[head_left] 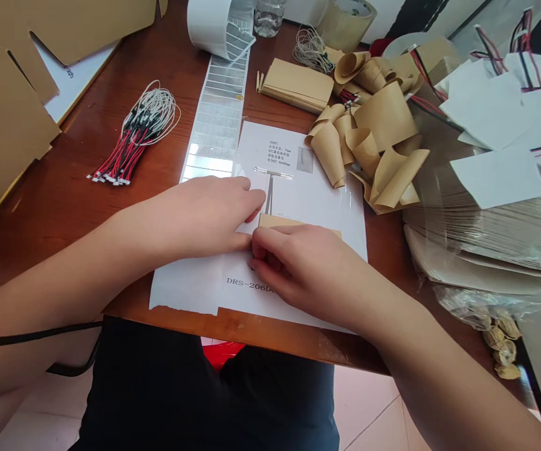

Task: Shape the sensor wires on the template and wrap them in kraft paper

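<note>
My left hand (pixel 220 216) rests over a printed white sheet (pixel 237 300), its fingers curled and its thumb pointing right. Beside it, my right hand (pixel 303 266) is closed in a pinch, its fingertips close to the left thumb. What lies between the fingers of either hand is hidden. Partly behind the right hand is a flat piece of brown paper (pixel 282 221) on the sheet. Above it, a thin dark lead with a clear strip across its top (pixel 273 173) lies on the sheet. A band of silvery labels (pixel 214 119) runs up the left side.
A bundle of red, black and white wires (pixel 141 134) lies left, near a cardboard box (pixel 11 94). Behind are a label roll (pixel 207 25), clear tape (pixel 348 22) and stacked brown paper (pixel 296 84). Curled brown papers (pixel 329 150) and bagged white pieces (pixel 481 232) crowd the right.
</note>
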`<action>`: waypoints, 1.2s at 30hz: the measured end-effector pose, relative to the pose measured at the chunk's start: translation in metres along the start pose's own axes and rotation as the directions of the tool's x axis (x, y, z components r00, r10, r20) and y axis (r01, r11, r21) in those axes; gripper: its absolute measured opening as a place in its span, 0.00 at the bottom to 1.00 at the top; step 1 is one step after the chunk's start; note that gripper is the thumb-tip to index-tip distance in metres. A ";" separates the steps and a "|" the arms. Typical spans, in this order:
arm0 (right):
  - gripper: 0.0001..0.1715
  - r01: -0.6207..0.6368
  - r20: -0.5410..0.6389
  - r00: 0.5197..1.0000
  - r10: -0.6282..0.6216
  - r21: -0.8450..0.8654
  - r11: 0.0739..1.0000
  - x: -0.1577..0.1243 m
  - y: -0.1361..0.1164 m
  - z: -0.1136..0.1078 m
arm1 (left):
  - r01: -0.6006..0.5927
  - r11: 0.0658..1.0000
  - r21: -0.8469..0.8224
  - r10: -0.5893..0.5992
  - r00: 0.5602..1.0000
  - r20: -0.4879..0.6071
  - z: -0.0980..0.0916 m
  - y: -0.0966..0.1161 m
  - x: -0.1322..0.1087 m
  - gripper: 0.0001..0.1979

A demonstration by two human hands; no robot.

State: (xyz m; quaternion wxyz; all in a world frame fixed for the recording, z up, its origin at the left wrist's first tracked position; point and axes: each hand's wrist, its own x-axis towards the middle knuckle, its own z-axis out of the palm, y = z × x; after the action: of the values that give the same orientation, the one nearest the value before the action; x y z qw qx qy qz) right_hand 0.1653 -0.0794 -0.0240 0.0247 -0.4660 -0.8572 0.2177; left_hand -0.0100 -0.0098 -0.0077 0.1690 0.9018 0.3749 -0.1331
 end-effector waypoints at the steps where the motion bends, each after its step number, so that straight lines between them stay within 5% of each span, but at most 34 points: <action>1: 0.13 0.001 -0.003 1.000 -0.001 0.001 1.000 0.000 0.000 0.000 | -0.001 1.000 -0.001 0.001 1.000 -0.001 0.000 0.000 0.000 0.15; 36: 0.14 0.010 -0.008 1.000 -0.010 0.007 1.000 -0.001 0.001 0.002 | 0.008 1.000 0.020 -0.008 1.000 0.002 0.000 0.001 0.001 0.15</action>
State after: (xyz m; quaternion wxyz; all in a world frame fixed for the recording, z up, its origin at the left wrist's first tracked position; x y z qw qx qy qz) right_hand 0.1665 -0.0807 -0.0259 0.0310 -0.4624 -0.8587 0.2189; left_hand -0.0084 -0.0099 -0.0076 0.1600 0.9018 0.3770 -0.1383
